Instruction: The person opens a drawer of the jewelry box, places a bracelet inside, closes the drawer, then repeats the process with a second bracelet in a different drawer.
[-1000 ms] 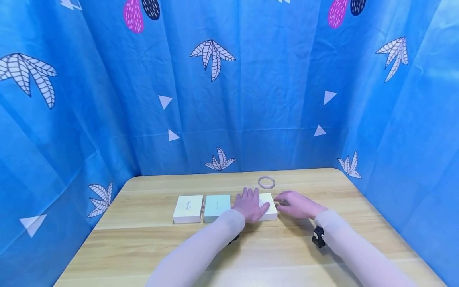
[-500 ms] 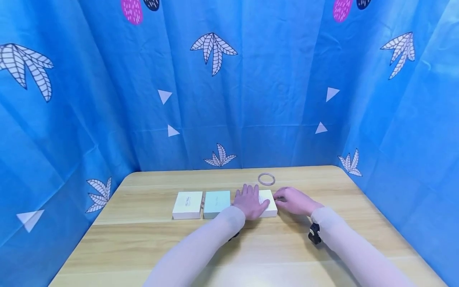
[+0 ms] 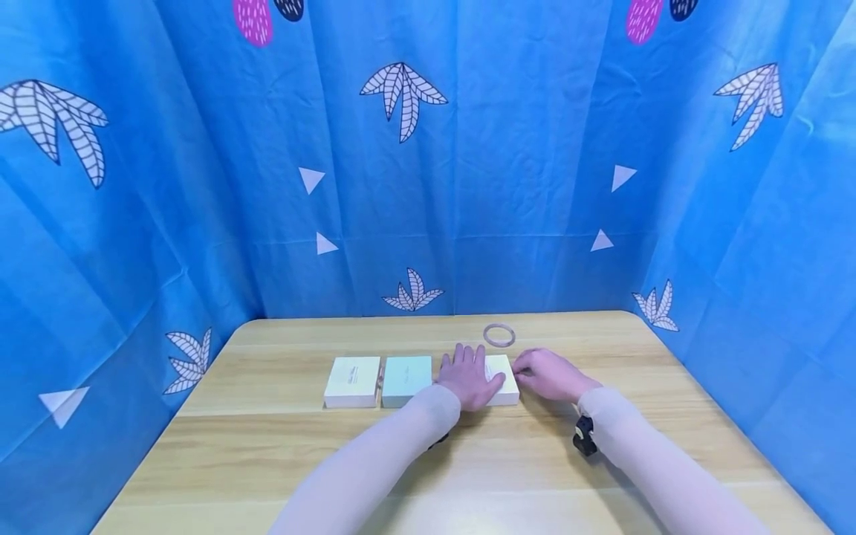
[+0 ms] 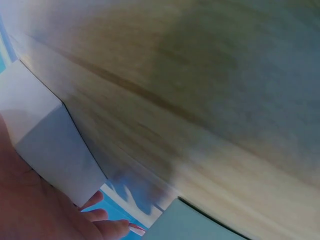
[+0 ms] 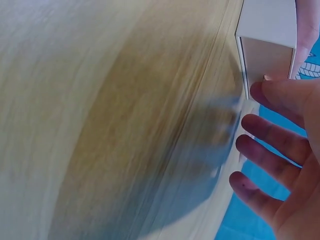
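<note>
On the wooden table, my left hand [image 3: 466,377] rests on the white box [image 3: 503,379], fingers spread and straight, thumb lying across its top. It covers the box's left part. My right hand [image 3: 550,374] is at the right end of this box. Thumb and index finger meet there in a pinch in the right wrist view, against the recessed end of the box [image 5: 267,25]; the small pull tab between them is mostly hidden. The other fingers of that hand [image 5: 290,165] are loosely bent. Left of my left hand sits a mint-green box [image 3: 407,380].
A second white box [image 3: 352,381] stands farthest left, beside the mint-green one, with a small brownish tab [image 3: 381,377] in the gap. Behind the boxes lies a pale purple bangle [image 3: 499,335]. A blue printed curtain [image 3: 508,186] surrounds the table [image 3: 267,461] at back and sides.
My right thumb and index finger have closed together at the white box's right end. My left hand and the boxes keep their places; the head view has shifted slightly.
</note>
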### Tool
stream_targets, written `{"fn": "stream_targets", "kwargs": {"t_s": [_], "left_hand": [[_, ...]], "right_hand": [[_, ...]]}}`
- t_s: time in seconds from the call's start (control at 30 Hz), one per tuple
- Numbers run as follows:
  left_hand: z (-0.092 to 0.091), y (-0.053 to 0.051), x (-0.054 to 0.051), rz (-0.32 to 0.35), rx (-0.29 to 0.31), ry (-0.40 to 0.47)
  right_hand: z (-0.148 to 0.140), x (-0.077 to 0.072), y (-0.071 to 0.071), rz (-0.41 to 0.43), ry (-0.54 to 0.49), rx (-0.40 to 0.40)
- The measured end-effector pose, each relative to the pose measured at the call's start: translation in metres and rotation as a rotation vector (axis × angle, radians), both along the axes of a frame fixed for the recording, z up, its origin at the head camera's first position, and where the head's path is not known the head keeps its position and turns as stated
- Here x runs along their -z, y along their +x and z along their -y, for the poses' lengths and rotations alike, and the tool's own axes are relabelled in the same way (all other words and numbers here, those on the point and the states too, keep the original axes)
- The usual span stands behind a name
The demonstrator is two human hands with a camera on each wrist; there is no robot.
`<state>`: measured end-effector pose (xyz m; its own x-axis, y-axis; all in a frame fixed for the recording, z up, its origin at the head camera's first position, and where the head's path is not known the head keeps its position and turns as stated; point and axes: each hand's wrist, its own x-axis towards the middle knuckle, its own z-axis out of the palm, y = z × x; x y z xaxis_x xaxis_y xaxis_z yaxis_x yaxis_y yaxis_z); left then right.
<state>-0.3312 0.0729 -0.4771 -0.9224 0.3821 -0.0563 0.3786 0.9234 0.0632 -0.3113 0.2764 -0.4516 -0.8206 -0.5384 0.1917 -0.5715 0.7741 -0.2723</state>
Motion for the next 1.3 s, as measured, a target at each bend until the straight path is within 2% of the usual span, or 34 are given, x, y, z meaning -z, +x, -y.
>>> {"fn": "stream_targets", "kwargs": {"t_s": [0.5,1.13,1.3], "left_hand": [[0.002,0.004,0.0,0.014,-0.005,0.026],[-0.001,0.0,0.004,0.003,-0.02,0.035],[0.0,0.001,0.002,0.011,-0.015,0.034]], "right_hand": [[-0.005,0.004,0.0,0.042,0.002,0.079],[-0.024,0.003,0.001,0.039,0.017,0.121],[-0.03,0.001,0.001,0.046,0.027,0.148]]}}
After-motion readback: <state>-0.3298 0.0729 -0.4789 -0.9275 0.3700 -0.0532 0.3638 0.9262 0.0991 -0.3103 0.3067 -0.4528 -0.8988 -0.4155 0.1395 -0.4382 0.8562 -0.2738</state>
